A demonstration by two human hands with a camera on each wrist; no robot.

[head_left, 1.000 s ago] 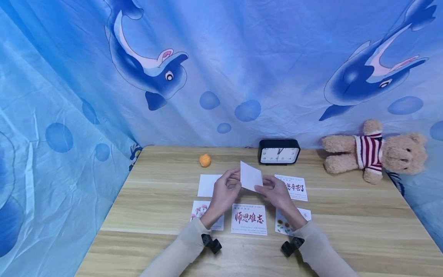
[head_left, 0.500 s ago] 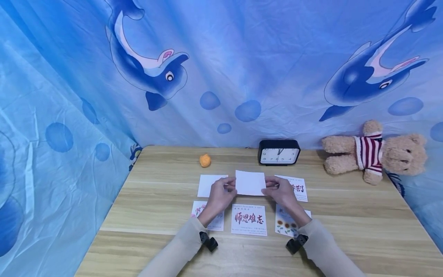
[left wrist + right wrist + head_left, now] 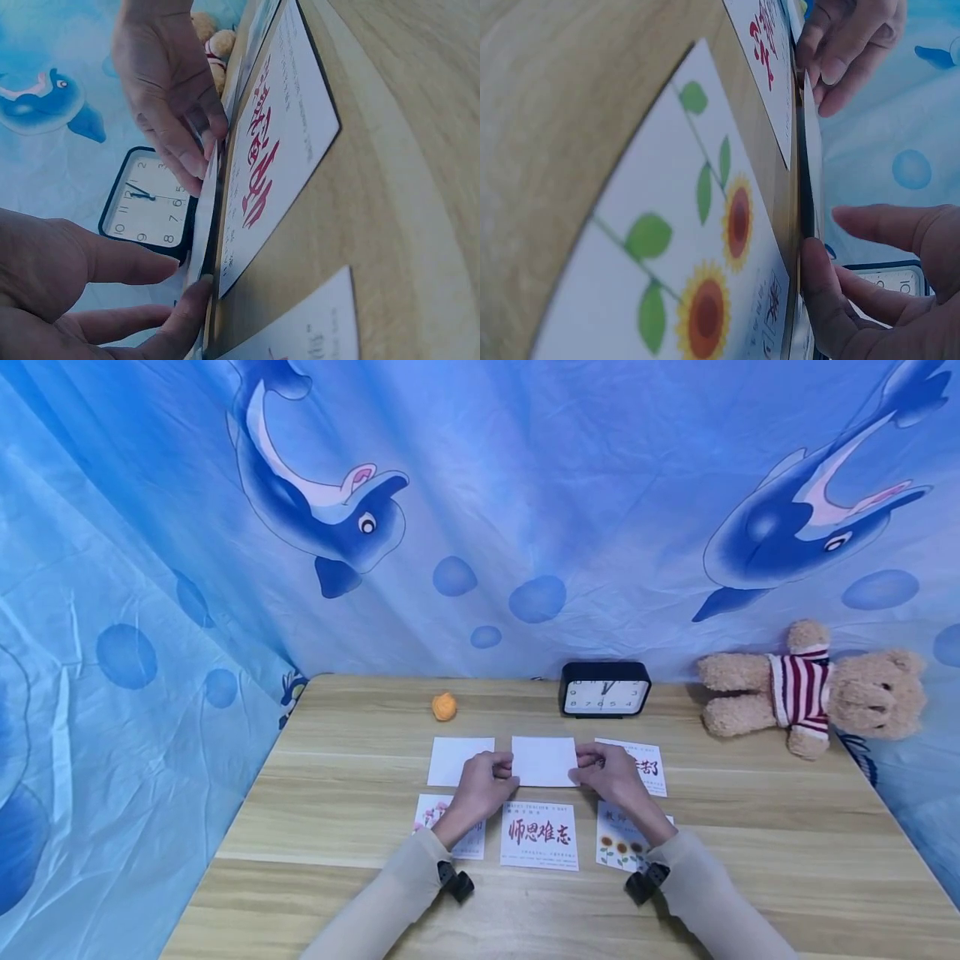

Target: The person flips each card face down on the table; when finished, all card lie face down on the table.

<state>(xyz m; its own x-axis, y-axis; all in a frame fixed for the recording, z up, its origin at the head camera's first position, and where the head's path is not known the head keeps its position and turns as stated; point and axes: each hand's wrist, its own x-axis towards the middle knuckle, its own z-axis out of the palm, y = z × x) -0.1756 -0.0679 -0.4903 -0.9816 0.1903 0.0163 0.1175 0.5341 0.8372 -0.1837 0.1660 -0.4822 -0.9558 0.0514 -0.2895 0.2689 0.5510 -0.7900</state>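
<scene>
In the head view a blank white card [image 3: 543, 762] lies level in the middle of the back row. My left hand [image 3: 483, 787] pinches its left edge, and my right hand [image 3: 613, 775] pinches its right edge. From the side, in the right wrist view, the card [image 3: 811, 142] appears edge-on with a dark gap under it, just over the table. Directly in front lies a card with red lettering [image 3: 540, 835]. A flower card [image 3: 468, 843] is partly hidden by my left arm. My right arm partly covers a sunflower card [image 3: 618, 842].
Another blank white card [image 3: 452, 760] lies left of the held one, and a red-lettered card [image 3: 651, 768] right of it. Behind stand a black-framed clock [image 3: 605, 691] and a small orange object [image 3: 444, 707]. A teddy bear [image 3: 810, 689] lies at the back right of the wooden table [image 3: 315, 827].
The card, tilted and raised a second ago, has turned level and come down to the gap between its back-row neighbours. Both hands have lowered with it, fingers at its sides.
</scene>
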